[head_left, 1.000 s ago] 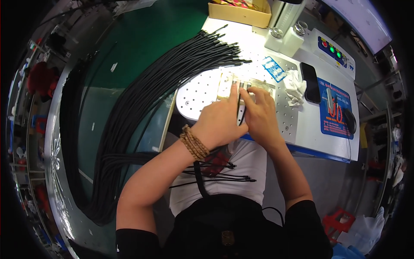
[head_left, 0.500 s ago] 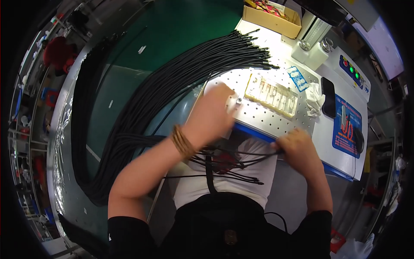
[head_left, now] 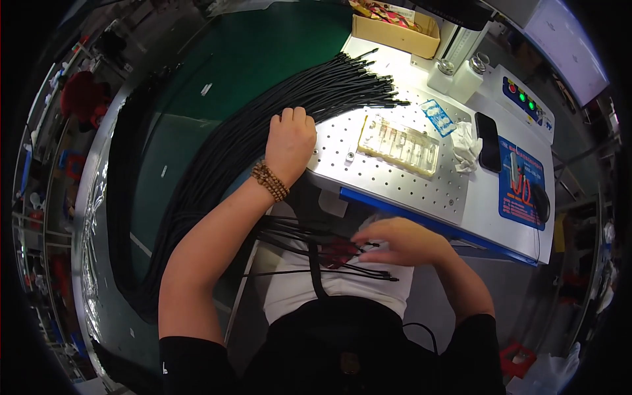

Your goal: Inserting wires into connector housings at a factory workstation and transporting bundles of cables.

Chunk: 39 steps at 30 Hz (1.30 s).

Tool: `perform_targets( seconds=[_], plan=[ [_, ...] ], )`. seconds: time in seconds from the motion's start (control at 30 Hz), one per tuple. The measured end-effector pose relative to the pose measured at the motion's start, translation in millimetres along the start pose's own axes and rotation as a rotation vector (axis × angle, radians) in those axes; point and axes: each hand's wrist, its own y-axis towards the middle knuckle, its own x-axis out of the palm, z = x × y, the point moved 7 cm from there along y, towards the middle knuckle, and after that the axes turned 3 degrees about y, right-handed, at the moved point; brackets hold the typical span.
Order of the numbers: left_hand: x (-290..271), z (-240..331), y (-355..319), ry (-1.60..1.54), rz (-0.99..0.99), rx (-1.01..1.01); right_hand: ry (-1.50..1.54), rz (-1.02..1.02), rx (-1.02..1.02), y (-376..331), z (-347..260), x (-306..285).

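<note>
A thick bundle of black cables [head_left: 230, 131] curves over the green table, its tips fanned out on a perforated metal plate. My left hand [head_left: 294, 141] has its fingers curled over the bundle's near edge, closed on cables there; exactly how many it grips is hidden. Several more black cables [head_left: 296, 230] run across my lap on white trousers. Over their connector ends hovers my right hand [head_left: 405, 240], thumb and fingers apart, with nothing seen in it. On the plate [head_left: 388, 181] lies a clear slotted fixture [head_left: 399, 146].
A small metal post [head_left: 350, 157] stands on the plate. To the right are crumpled tissue [head_left: 467, 148], a black phone [head_left: 487, 141], a blue mat [head_left: 520, 178] and a button box [head_left: 525, 99]. A cardboard box [head_left: 395, 36] and white bottles [head_left: 466, 80] stand at the back.
My left hand has moved left, from the plate's edge onto the cable bundle. My right hand has let go of the lap cables' ends and shifted left and nearer, fingers opening.
</note>
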Motion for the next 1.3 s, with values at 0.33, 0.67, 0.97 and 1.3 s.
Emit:
perform_targets(
  seconds=[0.33,0.67,0.97,1.3],
  plan=[
    [-86,23,-23,-0.52,-0.128,-0.114,1.511,0.697,-0.156,79,34,-89],
    [-69,103,-56,-1.857,-1.101,-0.29,1.447,0.625,-0.142,35,25,-55],
    [-25,127,-39,-2.09,-0.77,-0.635,1.133,0.87,-0.263,-11,43,-99],
    [-22,114,-26,-1.659,-0.457,-0.494,0.816,0.978,-0.07,-28,64,-106]
  ],
)
